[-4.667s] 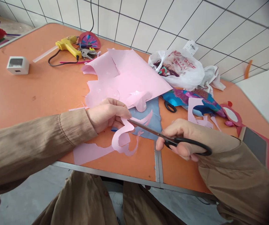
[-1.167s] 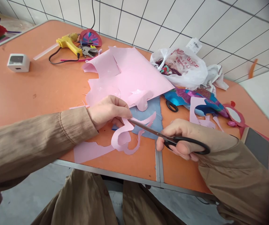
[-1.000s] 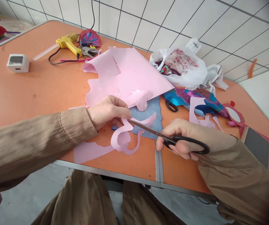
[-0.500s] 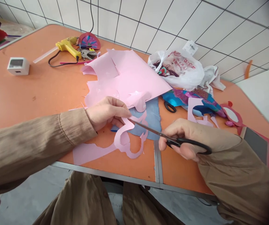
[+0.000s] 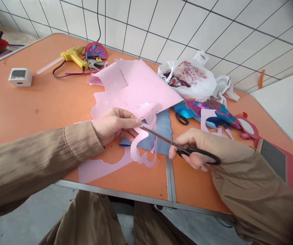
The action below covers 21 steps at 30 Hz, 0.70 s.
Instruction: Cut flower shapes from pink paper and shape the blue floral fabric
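Note:
My left hand [image 5: 114, 124] pinches a curling strip of pink paper [image 5: 140, 149] that hangs down to the orange table [image 5: 46, 102]. My right hand [image 5: 200, 148] grips black-handled scissors [image 5: 184, 149], whose blades point left and meet the pink strip right at my left fingertips. A blue sheet [image 5: 162, 131] lies under the blades. Behind my left hand a large pink sheet [image 5: 136, 88] with cut-out edges lies on the table.
A yellow glue gun [image 5: 72, 56], keys [image 5: 92, 63] and a white cube [image 5: 20, 76] sit far left. A white plastic bag [image 5: 189, 80], colourful foil pieces [image 5: 207, 112], a second pair of scissors [image 5: 180, 118] and a red mirror [image 5: 247, 126] lie at right. The table's metal front edge [image 5: 136, 199] is close.
The cut pink strip has dropped and curled further down from the scissors. The scissor blades have tilted up slightly toward my left fingertips. The view has shifted a little.

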{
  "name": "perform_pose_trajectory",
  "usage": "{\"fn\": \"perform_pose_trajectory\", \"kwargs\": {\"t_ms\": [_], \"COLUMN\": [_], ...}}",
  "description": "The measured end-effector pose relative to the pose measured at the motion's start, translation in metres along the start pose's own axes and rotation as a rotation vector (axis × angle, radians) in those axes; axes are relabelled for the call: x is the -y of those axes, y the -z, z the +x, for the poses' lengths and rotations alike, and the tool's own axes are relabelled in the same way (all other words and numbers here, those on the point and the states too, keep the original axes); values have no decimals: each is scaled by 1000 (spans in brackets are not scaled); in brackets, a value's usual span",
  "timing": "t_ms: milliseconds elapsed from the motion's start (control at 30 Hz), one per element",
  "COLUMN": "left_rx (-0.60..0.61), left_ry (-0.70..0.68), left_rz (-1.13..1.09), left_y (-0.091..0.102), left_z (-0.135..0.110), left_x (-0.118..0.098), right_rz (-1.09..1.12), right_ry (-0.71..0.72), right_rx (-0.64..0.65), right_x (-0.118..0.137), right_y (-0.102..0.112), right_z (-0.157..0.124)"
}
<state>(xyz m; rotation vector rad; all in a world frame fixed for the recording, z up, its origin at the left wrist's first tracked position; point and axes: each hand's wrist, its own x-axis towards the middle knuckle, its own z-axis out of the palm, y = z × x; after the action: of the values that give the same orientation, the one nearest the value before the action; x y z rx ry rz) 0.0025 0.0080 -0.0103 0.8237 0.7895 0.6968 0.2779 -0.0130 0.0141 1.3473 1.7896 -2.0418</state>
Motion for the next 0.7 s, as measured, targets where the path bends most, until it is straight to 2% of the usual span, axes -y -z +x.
{"fn": "perform_pose_trajectory", "kwargs": {"t_ms": [100, 500, 700], "left_rx": [-14, 8, 58], "left_ry": [-7, -47, -45], "left_rz": [17, 41, 11], "left_y": [-1, -1, -1], "left_z": [0, 2, 3], "left_x": [0, 3, 4], "right_rz": [74, 140, 103], "right_ry": [-12, 14, 10], "right_rx": [-81, -67, -101], "right_x": [2, 3, 2], "right_y": [0, -1, -1], "right_z": [-1, 1, 1]}}
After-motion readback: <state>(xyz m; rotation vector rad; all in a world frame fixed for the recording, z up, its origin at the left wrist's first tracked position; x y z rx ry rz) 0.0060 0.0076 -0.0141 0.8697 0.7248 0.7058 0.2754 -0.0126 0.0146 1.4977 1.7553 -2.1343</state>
